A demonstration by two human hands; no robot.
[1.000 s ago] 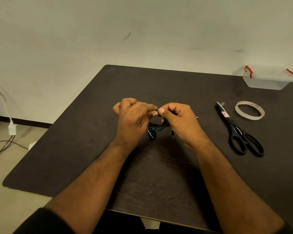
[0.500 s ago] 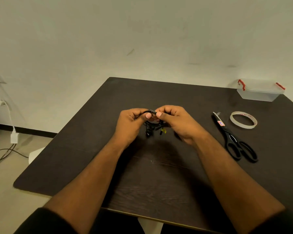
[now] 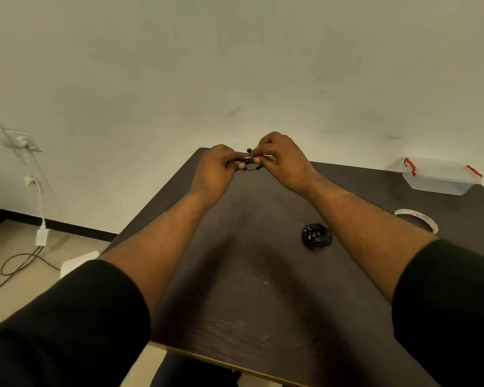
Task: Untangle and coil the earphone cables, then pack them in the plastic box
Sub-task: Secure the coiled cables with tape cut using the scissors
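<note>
Left hand (image 3: 214,170): fingers curled, pinching one end of a thin black earphone cable (image 3: 249,163).
Right hand (image 3: 281,160): fingertips closed on the same cable, raised over the far table edge.
Second cable (image 3: 317,236): coiled black bundle lying on the table beside the right forearm.
Table (image 3: 252,289): dark wood grain, matte.
Box (image 3: 442,178): clear plastic, red clips, far right corner.
Tape roll (image 3: 417,219): near the box, partly hidden.
Room: pale wall, white charger (image 3: 41,237) hanging at left.

hands raised off table (image 3: 263,275) | earphone cable (image 3: 249,163) lifted | coiled bundle (image 3: 317,236) newly visible
</note>
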